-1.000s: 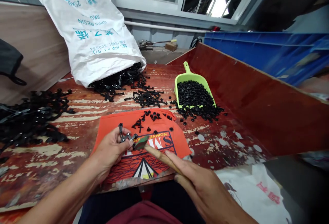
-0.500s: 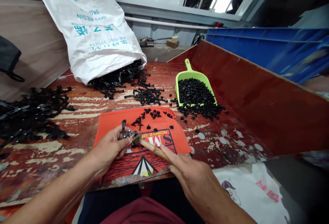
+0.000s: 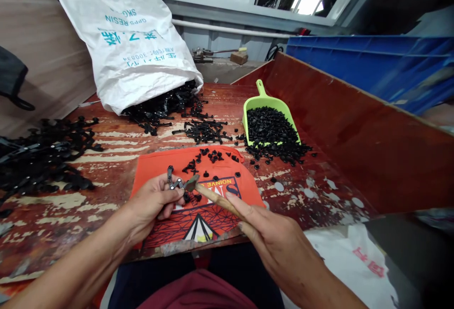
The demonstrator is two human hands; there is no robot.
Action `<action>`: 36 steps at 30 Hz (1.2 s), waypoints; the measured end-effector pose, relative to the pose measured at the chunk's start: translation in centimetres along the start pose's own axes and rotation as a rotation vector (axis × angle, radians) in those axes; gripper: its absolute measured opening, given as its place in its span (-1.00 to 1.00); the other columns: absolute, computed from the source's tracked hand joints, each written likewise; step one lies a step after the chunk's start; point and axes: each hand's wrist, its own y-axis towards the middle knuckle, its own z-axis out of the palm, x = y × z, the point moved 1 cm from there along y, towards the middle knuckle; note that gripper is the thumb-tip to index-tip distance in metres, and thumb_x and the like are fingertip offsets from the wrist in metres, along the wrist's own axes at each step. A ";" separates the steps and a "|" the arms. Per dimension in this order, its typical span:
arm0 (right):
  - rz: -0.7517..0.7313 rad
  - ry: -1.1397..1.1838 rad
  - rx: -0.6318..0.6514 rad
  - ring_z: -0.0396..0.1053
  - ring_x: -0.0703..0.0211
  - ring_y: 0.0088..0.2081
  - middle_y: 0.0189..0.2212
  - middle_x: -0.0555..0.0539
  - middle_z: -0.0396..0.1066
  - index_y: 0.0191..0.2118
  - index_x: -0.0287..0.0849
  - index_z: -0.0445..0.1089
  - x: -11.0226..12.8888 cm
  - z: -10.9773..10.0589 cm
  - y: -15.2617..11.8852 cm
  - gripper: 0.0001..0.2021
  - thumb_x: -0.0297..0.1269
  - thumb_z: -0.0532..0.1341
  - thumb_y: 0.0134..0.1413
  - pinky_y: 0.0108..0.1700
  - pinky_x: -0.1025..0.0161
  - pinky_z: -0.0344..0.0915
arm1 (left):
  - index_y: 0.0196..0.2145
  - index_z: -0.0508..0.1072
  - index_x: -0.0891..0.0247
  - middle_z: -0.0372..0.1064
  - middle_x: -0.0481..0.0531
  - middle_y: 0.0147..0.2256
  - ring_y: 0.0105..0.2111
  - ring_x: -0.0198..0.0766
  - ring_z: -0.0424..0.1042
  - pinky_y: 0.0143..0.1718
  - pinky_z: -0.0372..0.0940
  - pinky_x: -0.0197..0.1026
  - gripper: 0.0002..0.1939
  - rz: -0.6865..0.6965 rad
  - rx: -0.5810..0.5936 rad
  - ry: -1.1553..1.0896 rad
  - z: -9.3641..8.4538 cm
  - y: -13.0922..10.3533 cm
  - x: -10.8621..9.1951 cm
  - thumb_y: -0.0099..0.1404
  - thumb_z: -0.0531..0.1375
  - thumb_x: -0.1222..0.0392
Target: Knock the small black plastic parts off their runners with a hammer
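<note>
My left hand (image 3: 158,198) pinches a jointed black plastic linkage (image 3: 177,184) with pale round pins, held over an orange printed cloth (image 3: 220,228). In my right hand (image 3: 273,233) is a small hammer (image 3: 216,198), gripped by its wooden handle. The hammer's dark metal head is beside the linkage, near my left fingertips; whether they touch, I cannot tell. Just beyond the head, several small black plastic pegs (image 3: 214,156) lie scattered on the cloth.
A green dustpan (image 3: 261,90) full of black pegs stands at the back right. Black linkages spill from a white sack (image 3: 142,58); another pile (image 3: 46,158) lies left. A red-brown board (image 3: 336,124) borders the right side, with a blue crate (image 3: 354,63) behind it.
The hammer head has shifted slightly up and to the right, off the linkage's near end. My left hand stays almost in place, still holding the linkage.
</note>
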 end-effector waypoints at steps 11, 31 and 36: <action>-0.044 -0.109 -0.087 0.53 0.16 -0.31 -0.22 -0.04 0.55 0.37 0.08 0.04 0.3 0.7 -0.5 -0.46 -0.39 -0.01 0.32 -0.23 0.26 0.51 | -0.49 0.34 0.30 0.37 -0.08 -0.66 -0.81 -0.58 0.05 -0.77 -0.15 -0.48 -0.68 -0.013 0.021 -0.006 -0.3 0.0 0.4 -0.06 0.38 0.09; -0.062 -0.113 -0.153 0.53 0.14 -0.32 -0.23 -0.09 0.54 0.39 0.04 -0.01 0.9 0.8 -0.8 -0.46 -0.38 -0.03 0.34 -0.23 0.25 0.50 | -0.48 0.29 0.27 0.35 -0.12 -0.68 -0.83 -0.57 0.04 -0.79 -0.13 -0.47 -0.66 0.050 -0.031 0.062 0.0 -0.3 0.7 -0.02 0.33 0.00; -0.070 -0.071 -0.163 0.53 0.14 -0.27 -0.18 -0.09 0.53 0.39 0.01 -0.02 1.0 -0.3 -1.4 -0.48 -0.36 -0.05 0.37 -0.12 0.23 0.49 | -0.48 0.31 0.28 0.38 -0.09 -0.63 -0.82 -0.57 0.04 -0.78 -0.11 -0.46 -0.65 0.072 -0.061 0.130 -0.2 -0.3 1.3 0.06 0.30 -0.04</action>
